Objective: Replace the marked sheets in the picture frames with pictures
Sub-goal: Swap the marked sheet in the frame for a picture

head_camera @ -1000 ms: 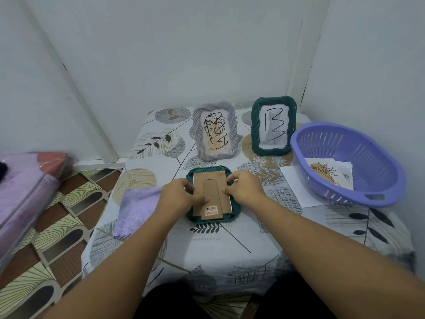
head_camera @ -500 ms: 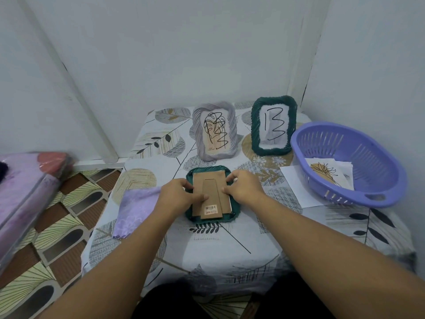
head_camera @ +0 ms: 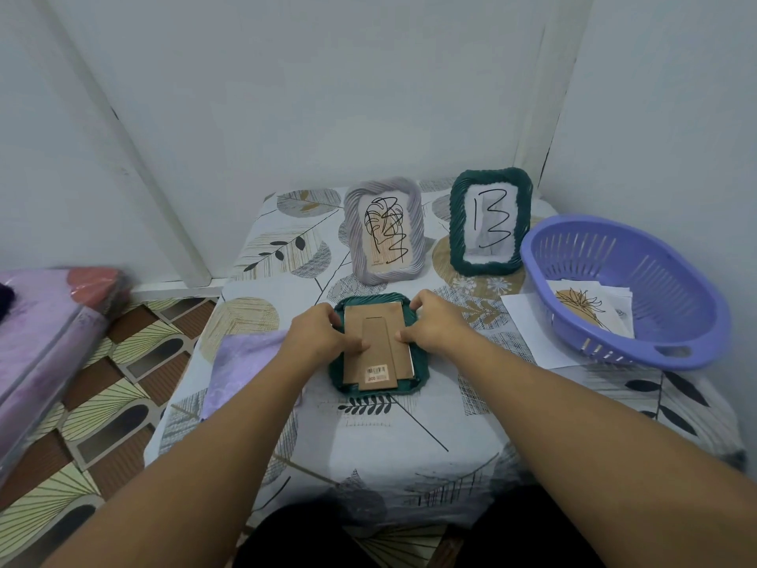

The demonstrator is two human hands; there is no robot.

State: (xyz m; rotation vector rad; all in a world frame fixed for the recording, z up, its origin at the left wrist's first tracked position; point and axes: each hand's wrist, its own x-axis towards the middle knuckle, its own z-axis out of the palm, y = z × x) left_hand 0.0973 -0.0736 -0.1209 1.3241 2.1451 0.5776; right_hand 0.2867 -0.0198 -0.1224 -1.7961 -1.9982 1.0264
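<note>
Dark green ribbed frame [head_camera: 379, 385] lies face-down at table centre, brown cardboard backing [head_camera: 377, 346] uppermost | left hand [head_camera: 315, 336] and right hand [head_camera: 436, 323] press its sides, thumbs on backing | progress: early; grey frame [head_camera: 383, 231] and green upright frame [head_camera: 489, 221] hold scribbled sheets | pictures wait in purple basket [head_camera: 622, 293], lilac cloth [head_camera: 241, 362] beside; nothing obstructs.
</note>
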